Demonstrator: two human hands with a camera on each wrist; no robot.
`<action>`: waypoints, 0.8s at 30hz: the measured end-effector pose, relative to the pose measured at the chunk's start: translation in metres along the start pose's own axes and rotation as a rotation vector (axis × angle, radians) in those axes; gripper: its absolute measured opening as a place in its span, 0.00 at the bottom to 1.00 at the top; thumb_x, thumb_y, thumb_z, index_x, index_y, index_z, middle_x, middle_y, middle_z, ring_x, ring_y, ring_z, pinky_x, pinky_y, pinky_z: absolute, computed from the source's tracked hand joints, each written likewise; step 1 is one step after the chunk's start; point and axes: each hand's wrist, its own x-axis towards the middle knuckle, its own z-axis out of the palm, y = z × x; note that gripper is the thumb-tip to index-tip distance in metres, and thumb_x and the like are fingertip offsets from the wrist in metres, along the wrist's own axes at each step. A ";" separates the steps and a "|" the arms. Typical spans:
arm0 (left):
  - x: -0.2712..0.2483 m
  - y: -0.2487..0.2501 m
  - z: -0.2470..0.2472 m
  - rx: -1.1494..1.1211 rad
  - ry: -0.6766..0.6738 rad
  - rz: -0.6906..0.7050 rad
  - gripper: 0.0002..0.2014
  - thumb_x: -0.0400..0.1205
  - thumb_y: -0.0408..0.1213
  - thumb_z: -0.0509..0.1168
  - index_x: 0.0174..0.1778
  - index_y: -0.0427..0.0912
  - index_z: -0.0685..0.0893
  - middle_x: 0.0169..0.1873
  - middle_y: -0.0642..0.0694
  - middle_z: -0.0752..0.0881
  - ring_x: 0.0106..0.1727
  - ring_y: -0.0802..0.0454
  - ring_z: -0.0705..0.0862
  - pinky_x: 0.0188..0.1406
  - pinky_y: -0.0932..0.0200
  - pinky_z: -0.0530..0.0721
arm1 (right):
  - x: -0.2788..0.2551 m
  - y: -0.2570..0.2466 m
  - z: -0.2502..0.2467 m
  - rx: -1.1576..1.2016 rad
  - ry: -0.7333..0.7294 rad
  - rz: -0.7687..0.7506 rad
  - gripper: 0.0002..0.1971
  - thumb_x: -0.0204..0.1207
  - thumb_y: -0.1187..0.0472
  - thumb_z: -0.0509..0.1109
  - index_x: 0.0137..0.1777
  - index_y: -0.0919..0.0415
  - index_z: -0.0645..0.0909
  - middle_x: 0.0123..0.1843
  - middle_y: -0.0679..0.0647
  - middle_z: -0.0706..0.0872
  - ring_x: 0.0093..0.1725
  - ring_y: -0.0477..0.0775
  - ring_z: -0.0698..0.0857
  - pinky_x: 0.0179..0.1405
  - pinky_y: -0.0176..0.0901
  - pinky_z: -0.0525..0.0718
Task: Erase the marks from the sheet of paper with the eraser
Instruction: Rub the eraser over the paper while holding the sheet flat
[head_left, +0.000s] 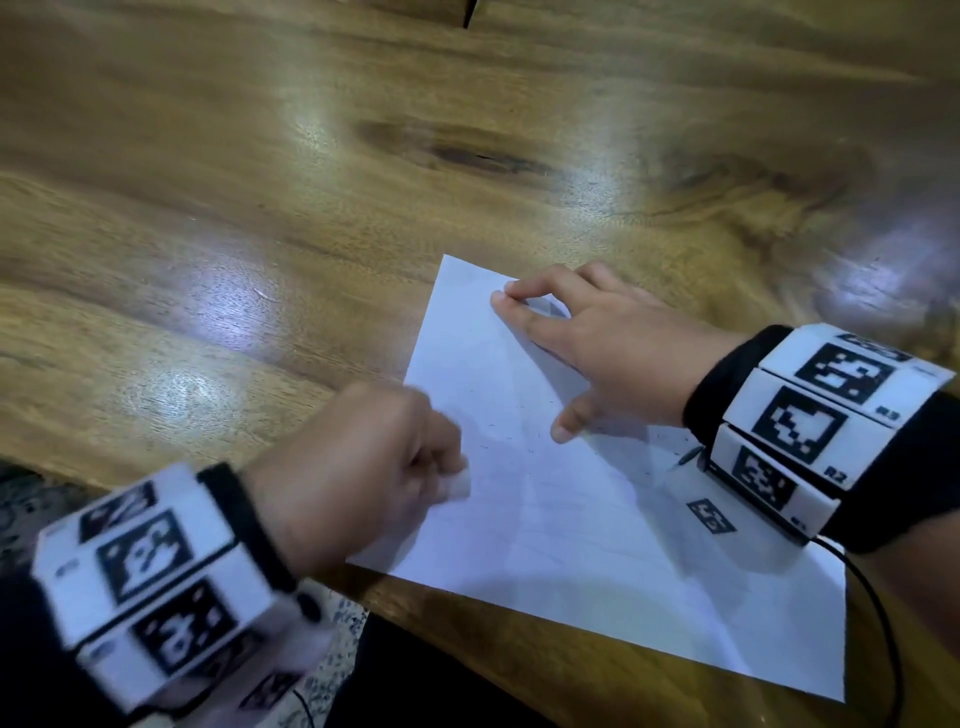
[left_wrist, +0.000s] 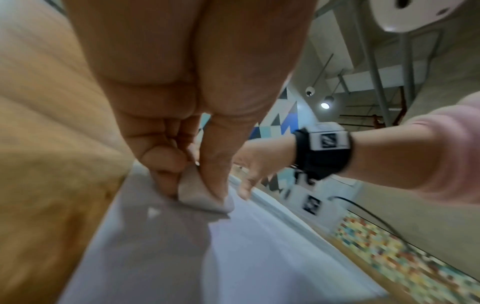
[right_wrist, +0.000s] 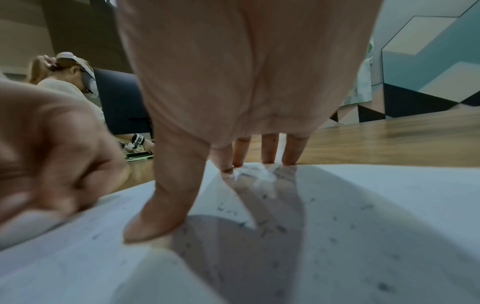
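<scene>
Few marks are left on the sheet of paper (head_left: 571, 519), which lies flat on the wooden table (head_left: 260, 182). The left hand (head_left: 363, 467) pinches the white eraser (head_left: 460, 486) against its near-left edge; the right hand (head_left: 613, 348) presses down with spread fingers. Hard rubbing so near the edge could crumple or tear it.

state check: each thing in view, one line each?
sheet of paper: flat on the table, dark eraser crumbs scattered on it
eraser: pinched in the left hand, tip down on the sheet
right hand: fingers spread, pressing the sheet
table: wooden, glossy
</scene>
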 end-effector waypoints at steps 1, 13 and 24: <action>-0.007 0.001 0.002 -0.009 -0.064 0.000 0.12 0.66 0.54 0.66 0.43 0.57 0.77 0.22 0.56 0.76 0.29 0.63 0.75 0.31 0.70 0.72 | 0.000 0.000 0.000 0.001 -0.001 0.000 0.55 0.65 0.40 0.75 0.82 0.44 0.38 0.79 0.39 0.44 0.66 0.45 0.48 0.73 0.48 0.63; 0.024 0.008 0.002 0.087 0.036 0.060 0.05 0.71 0.41 0.71 0.31 0.45 0.84 0.23 0.54 0.75 0.26 0.60 0.73 0.27 0.71 0.68 | 0.000 0.001 -0.001 0.003 -0.001 -0.005 0.55 0.65 0.40 0.75 0.82 0.44 0.38 0.79 0.39 0.45 0.70 0.49 0.50 0.75 0.49 0.60; 0.031 0.009 -0.003 0.176 0.009 0.100 0.03 0.72 0.38 0.69 0.33 0.46 0.82 0.29 0.50 0.77 0.31 0.52 0.75 0.31 0.57 0.69 | 0.002 0.000 0.001 0.007 0.018 -0.014 0.56 0.64 0.41 0.76 0.82 0.44 0.40 0.80 0.40 0.46 0.70 0.49 0.50 0.74 0.48 0.61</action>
